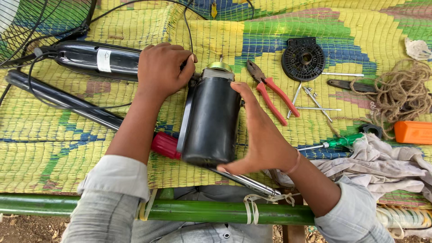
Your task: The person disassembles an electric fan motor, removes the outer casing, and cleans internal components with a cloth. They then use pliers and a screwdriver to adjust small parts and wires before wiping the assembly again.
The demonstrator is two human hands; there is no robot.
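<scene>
— Where was the black motor housing [210,119]?

— Mid-mat, lying lengthwise on the woven mat [54,135], just above the green bamboo rail [198,211] at the near edge. The right hand [261,135] cupped its right side, fingers spread around it; the left hand [163,69] was closed over the black fan neck [96,58] at its far end.

— Any room around it?

— Little on the right: red-handled pliers [272,92], loose screws [312,96] and a green screwdriver [337,143] lay near. Bare mat lay open lower left.
</scene>
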